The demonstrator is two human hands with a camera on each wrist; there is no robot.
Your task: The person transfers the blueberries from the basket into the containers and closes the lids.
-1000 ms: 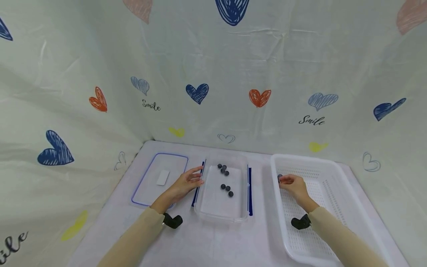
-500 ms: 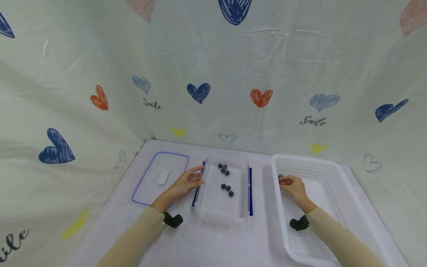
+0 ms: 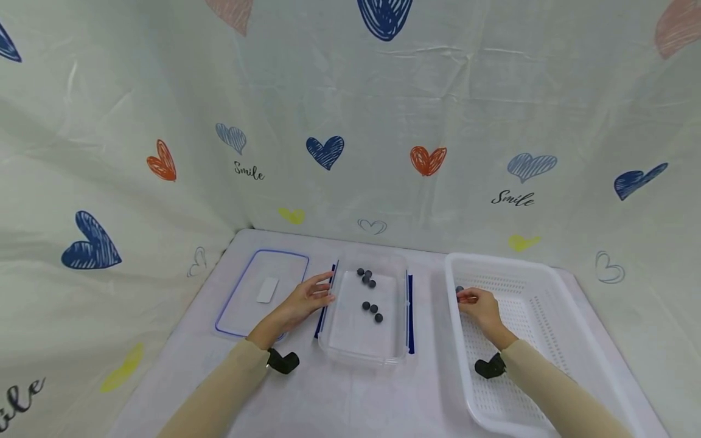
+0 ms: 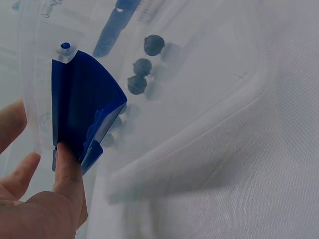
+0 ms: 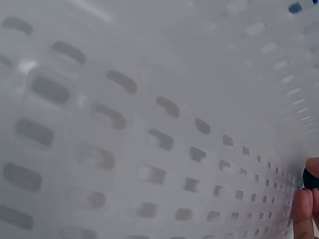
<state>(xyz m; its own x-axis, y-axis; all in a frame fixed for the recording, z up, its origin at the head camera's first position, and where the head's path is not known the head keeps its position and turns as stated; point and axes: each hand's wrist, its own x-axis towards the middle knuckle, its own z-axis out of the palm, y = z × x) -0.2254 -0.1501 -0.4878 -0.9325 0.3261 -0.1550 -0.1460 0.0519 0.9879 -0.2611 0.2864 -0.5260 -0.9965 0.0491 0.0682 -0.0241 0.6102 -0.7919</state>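
A clear plastic box (image 3: 356, 350) with dark blue side latches stands mid-table in the head view. Several dark blueberries (image 3: 378, 318) lie in it in two loose groups. My left hand (image 3: 298, 304) is at the box's left side. Its fingertips touch the lowered blue latch (image 4: 84, 99) in the left wrist view, without curling round it. On the right, my right hand (image 3: 483, 310) reaches into a white slotted basket (image 3: 506, 260) by its left wall. Between thumb and fingers it pinches a blueberry (image 5: 310, 180), partly hidden by the fingertips.
A clear lid with a blue seal (image 3: 232, 304) lies flat left of the box, a white rectangle (image 3: 267, 290) on it. The basket's raised walls stand at the table's right. A heart-print curtain (image 3: 378, 109) hangs behind the table.
Almost nothing differs. My right hand has shifted only very slightly at the basket's left wall; the left hand and the box's blueberries stay in place.
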